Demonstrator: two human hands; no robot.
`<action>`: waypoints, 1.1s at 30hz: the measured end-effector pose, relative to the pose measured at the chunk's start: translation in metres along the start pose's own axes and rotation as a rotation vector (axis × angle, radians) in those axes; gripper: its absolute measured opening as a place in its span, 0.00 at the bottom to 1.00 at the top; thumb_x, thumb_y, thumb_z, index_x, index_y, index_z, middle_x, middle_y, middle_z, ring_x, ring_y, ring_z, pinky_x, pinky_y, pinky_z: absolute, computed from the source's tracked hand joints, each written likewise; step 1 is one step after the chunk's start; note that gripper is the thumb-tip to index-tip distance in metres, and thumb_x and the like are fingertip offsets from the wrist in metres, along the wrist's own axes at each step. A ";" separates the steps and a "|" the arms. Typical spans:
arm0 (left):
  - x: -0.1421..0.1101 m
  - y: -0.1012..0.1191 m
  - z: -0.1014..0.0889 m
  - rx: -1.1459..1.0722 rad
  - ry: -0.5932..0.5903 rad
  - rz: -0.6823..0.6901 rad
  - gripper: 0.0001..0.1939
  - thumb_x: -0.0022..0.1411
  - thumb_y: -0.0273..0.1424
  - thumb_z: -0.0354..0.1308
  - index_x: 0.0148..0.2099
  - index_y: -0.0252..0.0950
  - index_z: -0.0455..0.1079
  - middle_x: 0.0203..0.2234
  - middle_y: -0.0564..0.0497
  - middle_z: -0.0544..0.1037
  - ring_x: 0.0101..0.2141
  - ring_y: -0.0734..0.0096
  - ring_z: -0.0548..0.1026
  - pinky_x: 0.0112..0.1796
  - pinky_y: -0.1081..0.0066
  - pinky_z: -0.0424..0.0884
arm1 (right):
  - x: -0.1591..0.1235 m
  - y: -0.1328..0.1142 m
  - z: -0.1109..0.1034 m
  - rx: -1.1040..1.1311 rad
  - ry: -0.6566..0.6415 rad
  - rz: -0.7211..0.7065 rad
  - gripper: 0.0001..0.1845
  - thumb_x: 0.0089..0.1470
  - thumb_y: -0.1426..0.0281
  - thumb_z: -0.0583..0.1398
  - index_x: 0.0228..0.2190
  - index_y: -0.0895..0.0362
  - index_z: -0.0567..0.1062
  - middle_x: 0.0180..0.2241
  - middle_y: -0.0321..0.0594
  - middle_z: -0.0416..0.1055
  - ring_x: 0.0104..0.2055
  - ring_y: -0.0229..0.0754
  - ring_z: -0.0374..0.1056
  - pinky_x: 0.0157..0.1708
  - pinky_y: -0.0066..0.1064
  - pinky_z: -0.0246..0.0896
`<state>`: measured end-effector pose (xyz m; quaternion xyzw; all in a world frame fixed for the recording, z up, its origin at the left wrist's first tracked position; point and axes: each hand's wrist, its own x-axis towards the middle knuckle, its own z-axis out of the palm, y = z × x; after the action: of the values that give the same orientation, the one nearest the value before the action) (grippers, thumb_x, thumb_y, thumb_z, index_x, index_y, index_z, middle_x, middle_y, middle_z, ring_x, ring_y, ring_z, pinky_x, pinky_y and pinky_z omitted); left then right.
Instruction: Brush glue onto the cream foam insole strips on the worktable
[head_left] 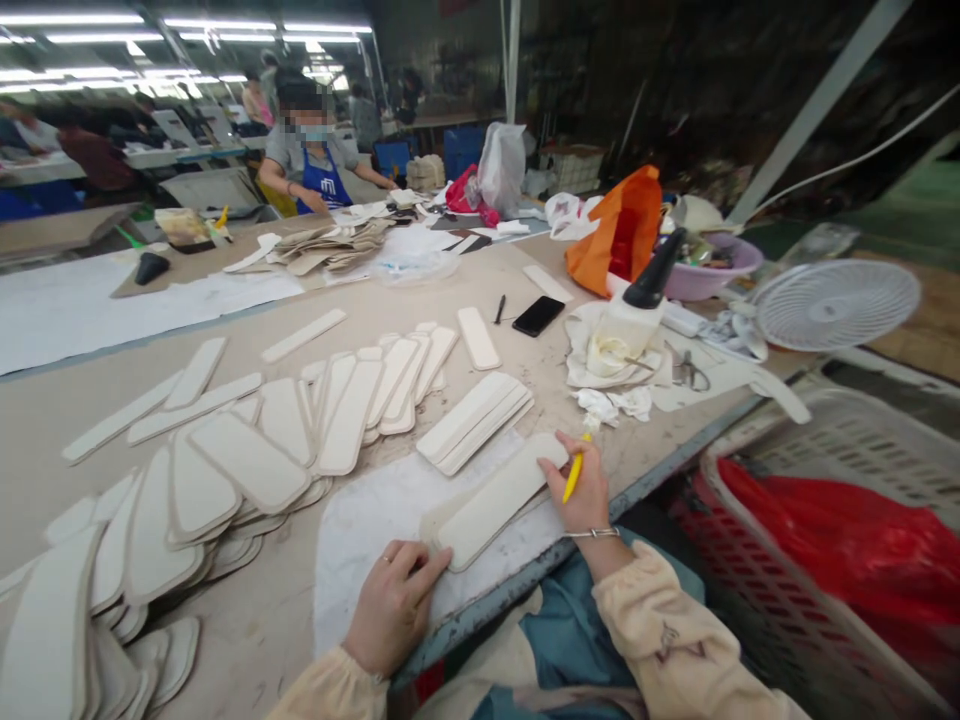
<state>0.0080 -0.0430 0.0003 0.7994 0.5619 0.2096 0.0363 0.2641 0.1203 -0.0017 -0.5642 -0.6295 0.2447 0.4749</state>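
Observation:
A long cream insole-shaped strip (499, 497) lies on a white mat (375, 520) at the table's near edge. My left hand (394, 603) presses its near end, fingers curled on the strip's corner. My right hand (583, 488) grips a yellow brush handle (574, 475) and touches the strip's far end. A stack of similar strips (474, 420) rests just beyond it. Many more cream pieces (225, 470) fan out overlapping to the left.
A white glue bottle with black nozzle (630, 315) stands on rags, with scissors (686, 370), a phone (538, 315), a pen (499, 308), an orange bag (619, 232) and a fan (836, 303) near. A basket with a red bag (825, 540) sits right. A co-worker (311, 160) works at the far end.

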 end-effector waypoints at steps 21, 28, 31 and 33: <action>-0.004 -0.020 0.009 0.095 0.054 0.130 0.21 0.60 0.21 0.51 0.54 0.40 0.70 0.33 0.47 0.71 0.34 0.69 0.70 0.36 0.72 0.74 | 0.019 0.024 0.004 -0.186 -0.009 -0.221 0.20 0.50 0.77 0.58 0.47 0.57 0.65 0.38 0.45 0.72 0.46 0.50 0.68 0.46 0.46 0.67; -0.001 -0.024 0.010 0.115 0.098 0.123 0.21 0.60 0.21 0.50 0.53 0.42 0.71 0.32 0.48 0.73 0.33 0.69 0.73 0.36 0.73 0.75 | -0.016 -0.002 -0.037 -0.105 0.033 -0.404 0.06 0.56 0.76 0.56 0.33 0.53 0.64 0.41 0.44 0.74 0.45 0.43 0.71 0.45 0.39 0.69; -0.004 -0.020 0.006 0.065 0.105 0.095 0.23 0.60 0.22 0.50 0.54 0.43 0.70 0.33 0.48 0.76 0.34 0.68 0.74 0.37 0.72 0.76 | -0.042 -0.004 -0.080 -0.089 0.038 -0.465 0.07 0.57 0.76 0.56 0.32 0.53 0.63 0.44 0.46 0.74 0.48 0.43 0.70 0.48 0.39 0.69; -0.001 -0.013 0.005 0.046 0.156 0.016 0.22 0.59 0.23 0.52 0.53 0.48 0.71 0.32 0.49 0.76 0.34 0.67 0.75 0.35 0.70 0.77 | -0.062 0.002 -0.110 -0.112 0.054 -0.457 0.07 0.56 0.76 0.56 0.31 0.53 0.63 0.46 0.46 0.74 0.48 0.44 0.71 0.49 0.39 0.69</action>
<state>-0.0017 -0.0384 -0.0083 0.7859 0.5612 0.2583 -0.0278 0.3557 0.0372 0.0244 -0.4390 -0.7404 0.0804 0.5026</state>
